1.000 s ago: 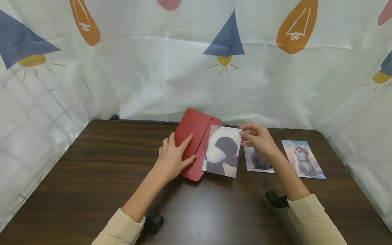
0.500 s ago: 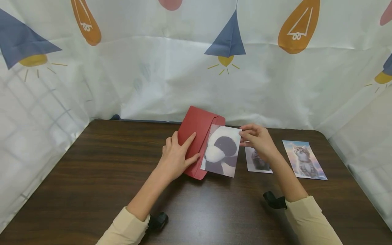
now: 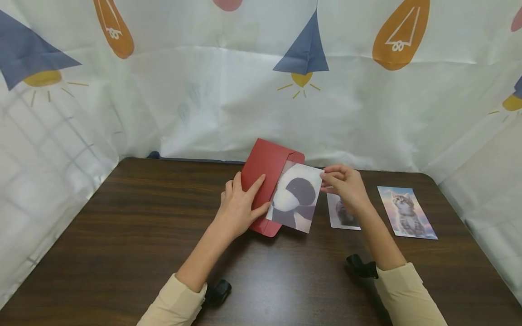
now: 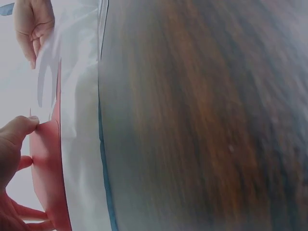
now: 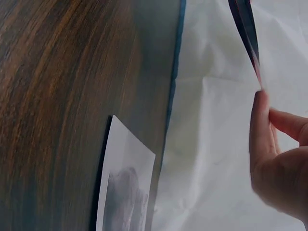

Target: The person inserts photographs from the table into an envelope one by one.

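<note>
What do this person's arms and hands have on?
The left sleeve and right sleeve are plain pale beige, ending on the forearms. The left black device and right black device, both small, jut inward beside them. Left hand and right hand wear no gloves.

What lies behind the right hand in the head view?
A gray-toned photo on the table: its lower left part shows; the right hand and forearm cover the rest.

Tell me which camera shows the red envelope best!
The head view: it shows most of the red envelope, with the left hand and a picture card covering parts. The left wrist view shows only a slanted part. In the right wrist view, I can't tell whether the thin strip is it.
</note>
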A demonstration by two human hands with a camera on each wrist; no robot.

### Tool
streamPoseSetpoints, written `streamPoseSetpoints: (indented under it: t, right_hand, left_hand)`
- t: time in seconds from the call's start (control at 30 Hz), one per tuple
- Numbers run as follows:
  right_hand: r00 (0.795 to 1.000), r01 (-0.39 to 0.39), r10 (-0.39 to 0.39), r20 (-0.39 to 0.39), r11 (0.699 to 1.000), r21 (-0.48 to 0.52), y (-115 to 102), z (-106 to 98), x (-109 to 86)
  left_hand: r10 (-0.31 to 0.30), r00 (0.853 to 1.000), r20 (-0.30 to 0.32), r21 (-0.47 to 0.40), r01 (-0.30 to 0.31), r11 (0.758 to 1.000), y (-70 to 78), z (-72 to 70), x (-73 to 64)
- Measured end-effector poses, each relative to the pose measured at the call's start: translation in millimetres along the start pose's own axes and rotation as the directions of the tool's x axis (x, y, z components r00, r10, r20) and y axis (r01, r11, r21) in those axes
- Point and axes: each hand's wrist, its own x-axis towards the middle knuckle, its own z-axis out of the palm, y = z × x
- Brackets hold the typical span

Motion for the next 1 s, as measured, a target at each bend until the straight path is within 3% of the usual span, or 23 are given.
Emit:
streamPoseSetpoints:
  t: [0.3, 1.0]
  right_hand:
    - [1.000, 0.008, -0.008, -0.028, 1.000, -0.027, 0.3, -4.9, 0.3]
    - [1.000, 0.020, -0.020, 0.003, 0.999, -0.031, 1.0, -2.3, 1.5]
  left_hand:
    - [0.007, 1.000, 0.000, 0.005, -0.007, 1.000, 4.0, 3.3, 4.5]
    - [0.019, 1.000, -0.005, 0.005, -0.019, 1.000, 4.1, 7.2, 9.9]
